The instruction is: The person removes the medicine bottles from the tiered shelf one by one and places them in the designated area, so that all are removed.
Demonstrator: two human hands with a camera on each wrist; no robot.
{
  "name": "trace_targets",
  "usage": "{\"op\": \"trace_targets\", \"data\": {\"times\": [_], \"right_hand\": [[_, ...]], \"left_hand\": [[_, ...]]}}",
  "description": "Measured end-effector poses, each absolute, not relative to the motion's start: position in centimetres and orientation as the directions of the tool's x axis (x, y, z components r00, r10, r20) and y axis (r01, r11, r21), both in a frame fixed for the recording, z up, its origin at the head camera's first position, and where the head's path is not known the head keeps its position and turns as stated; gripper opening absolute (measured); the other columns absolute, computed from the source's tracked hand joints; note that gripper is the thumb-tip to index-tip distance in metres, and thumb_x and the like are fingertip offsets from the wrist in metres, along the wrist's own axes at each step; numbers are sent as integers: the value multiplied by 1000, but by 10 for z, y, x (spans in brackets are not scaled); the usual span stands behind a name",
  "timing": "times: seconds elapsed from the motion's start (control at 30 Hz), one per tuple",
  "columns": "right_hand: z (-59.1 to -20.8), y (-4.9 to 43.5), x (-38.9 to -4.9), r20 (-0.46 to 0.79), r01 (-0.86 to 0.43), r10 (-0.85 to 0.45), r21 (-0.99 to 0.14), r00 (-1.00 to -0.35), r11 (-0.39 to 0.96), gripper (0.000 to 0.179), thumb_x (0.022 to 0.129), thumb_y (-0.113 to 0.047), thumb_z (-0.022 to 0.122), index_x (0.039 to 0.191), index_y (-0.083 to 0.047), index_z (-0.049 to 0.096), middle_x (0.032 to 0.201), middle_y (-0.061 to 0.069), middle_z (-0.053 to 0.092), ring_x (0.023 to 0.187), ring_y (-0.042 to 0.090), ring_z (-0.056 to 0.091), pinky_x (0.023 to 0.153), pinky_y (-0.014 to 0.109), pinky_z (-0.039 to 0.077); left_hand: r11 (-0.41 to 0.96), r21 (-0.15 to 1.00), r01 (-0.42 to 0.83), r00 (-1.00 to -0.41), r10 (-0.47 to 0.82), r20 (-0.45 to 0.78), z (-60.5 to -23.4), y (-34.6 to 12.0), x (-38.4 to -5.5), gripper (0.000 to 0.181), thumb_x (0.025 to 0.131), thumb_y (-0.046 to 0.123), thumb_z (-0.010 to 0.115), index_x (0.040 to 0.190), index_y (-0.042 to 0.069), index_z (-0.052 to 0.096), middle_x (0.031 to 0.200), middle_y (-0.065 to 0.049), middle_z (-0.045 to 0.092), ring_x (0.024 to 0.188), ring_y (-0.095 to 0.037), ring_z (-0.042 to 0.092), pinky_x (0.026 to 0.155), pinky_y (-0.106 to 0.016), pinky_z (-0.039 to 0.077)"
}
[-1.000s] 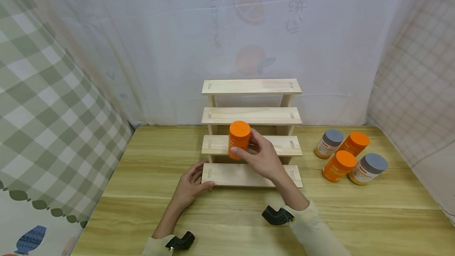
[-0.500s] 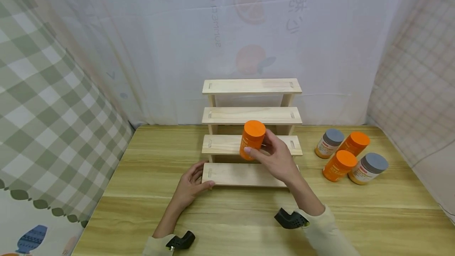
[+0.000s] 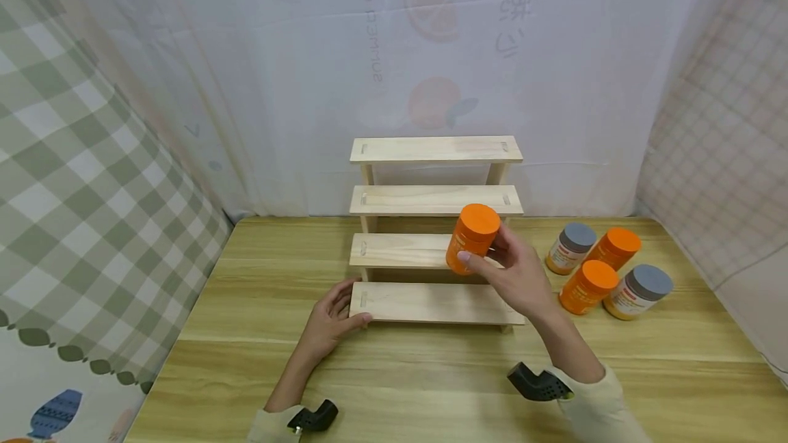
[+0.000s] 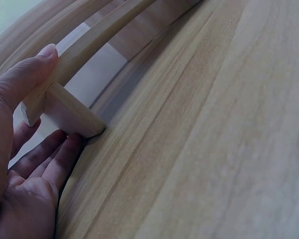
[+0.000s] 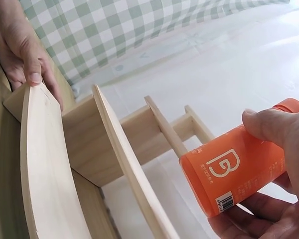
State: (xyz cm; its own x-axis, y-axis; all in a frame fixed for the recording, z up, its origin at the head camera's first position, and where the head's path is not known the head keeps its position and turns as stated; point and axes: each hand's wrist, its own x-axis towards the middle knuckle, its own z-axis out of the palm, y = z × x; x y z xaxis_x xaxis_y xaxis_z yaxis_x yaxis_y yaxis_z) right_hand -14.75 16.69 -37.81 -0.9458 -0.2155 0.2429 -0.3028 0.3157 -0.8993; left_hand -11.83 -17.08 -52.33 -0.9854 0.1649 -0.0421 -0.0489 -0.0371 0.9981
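An orange screw-top bottle (image 3: 470, 241) is tilted in my right hand (image 3: 522, 280), thumb on one side and fingers on the other. In the head view it overlaps the right part of the second-lowest step. The right wrist view shows the bottle's (image 5: 217, 172) white logo and barcode. My left hand (image 3: 329, 323) grips the left end of the lowest step of a four-tier pale wooden display rack (image 3: 418, 301). From the left wrist view, the thumb lies on the edge of that step (image 4: 97, 45), and the fingers reach behind the rack's leg (image 4: 72, 112).
On the table's right side, two grey-lidded jars (image 3: 570, 249) and two more orange bottles (image 3: 587, 287) stand in a close group. The wood-grain table (image 3: 394, 381) meets a white printed curtain (image 3: 295, 87) at the back. A green checked cloth (image 3: 80, 156) hangs on the left.
My right hand has moved steadily right with the orange bottle, from the rack's middle to its right part. The left hand and the rack keep their places.
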Motion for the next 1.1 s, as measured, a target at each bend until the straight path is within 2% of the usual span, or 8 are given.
{"op": "trace_targets", "data": {"times": [0.33,0.43,0.63,0.83,1.1], "right_hand": [[-368,188,-141,252,-299,-173,-889,-952,348,55,96,-16,74,146,-9,51,135,12,62,114,-4,61,99,7,47],[-367,194,-140,269,-311,-163,-881,-949,357,55,96,-15,73,147,-10,51,134,7,63,115,-4,61,99,7,47],[-365,210,-138,298,-326,-132,-876,-945,355,53,97,-12,72,147,-9,52,128,-12,63,113,-4,63,96,8,50],[-365,223,-136,284,-299,-94,-888,-954,350,53,98,-12,70,147,-9,51,125,-18,61,112,-6,63,93,8,51],[-373,243,-133,270,-255,-25,-871,-963,420,54,97,-14,73,147,-15,52,121,-24,61,107,-10,62,89,5,50]], "left_hand": [[-60,996,-61,-984,169,-50,-522,-170,-118,81,84,4,84,154,10,44,154,-21,46,143,-34,47,97,-23,57],[-55,997,-61,-985,167,-51,-522,-170,-118,81,84,4,84,154,10,43,154,-21,46,142,-33,48,97,-23,57],[-51,996,-68,-985,163,-59,-522,-170,-118,81,84,5,85,153,11,44,153,-19,48,141,-31,49,98,-23,57],[-49,997,-62,-986,159,-53,-522,-170,-117,81,84,6,85,154,10,44,152,-20,48,139,-31,51,97,-23,57],[-49,997,-67,-985,159,-59,-522,-169,-118,80,83,6,85,152,13,46,152,-18,49,139,-30,51,98,-23,57]]}}
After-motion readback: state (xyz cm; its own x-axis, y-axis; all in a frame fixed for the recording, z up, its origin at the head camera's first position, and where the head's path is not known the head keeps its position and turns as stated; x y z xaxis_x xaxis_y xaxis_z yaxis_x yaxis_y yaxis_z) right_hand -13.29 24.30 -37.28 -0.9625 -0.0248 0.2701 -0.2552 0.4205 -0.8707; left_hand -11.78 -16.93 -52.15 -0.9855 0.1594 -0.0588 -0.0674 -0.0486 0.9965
